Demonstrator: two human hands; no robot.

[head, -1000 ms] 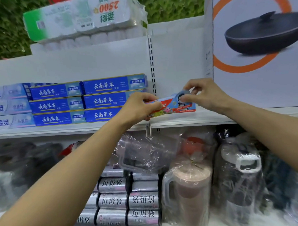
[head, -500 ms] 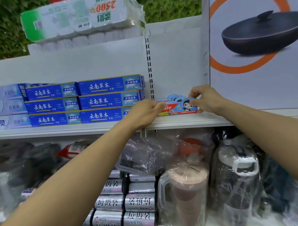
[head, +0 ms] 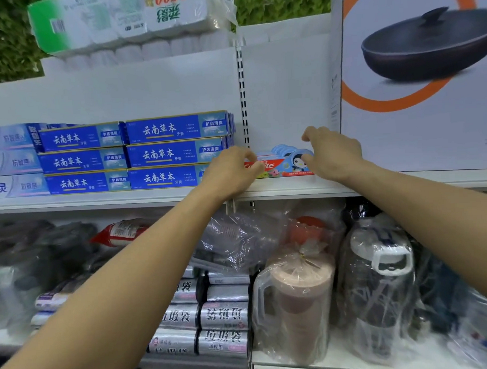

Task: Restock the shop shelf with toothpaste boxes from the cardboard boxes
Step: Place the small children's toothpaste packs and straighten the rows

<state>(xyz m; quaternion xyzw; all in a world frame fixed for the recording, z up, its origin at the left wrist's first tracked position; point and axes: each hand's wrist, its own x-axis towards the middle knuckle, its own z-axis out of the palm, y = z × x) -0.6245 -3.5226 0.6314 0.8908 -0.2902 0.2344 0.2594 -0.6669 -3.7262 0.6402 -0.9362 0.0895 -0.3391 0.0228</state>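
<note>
On the lower shelf, nearest: rolls of bin bags, a pink jug wrapped in plastic film.
Left hand: at the left end of the toothpaste box, fingers curled; gripping or only touching, cannot tell.
Right hand: at the right end, fingers apart, forefinger lifted.
Place of the toothpaste box: flat on the upper shelf, between both hands.
Left of it: blue toothpaste boxes, stacked three high.
Right, further back: pan carton.

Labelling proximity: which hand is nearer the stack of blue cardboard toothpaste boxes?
Left. The left hand is at the right edge of the stack of blue cardboard toothpaste boxes; the right hand is past the red cartoon toothpaste box, beside the white pan carton.
</note>
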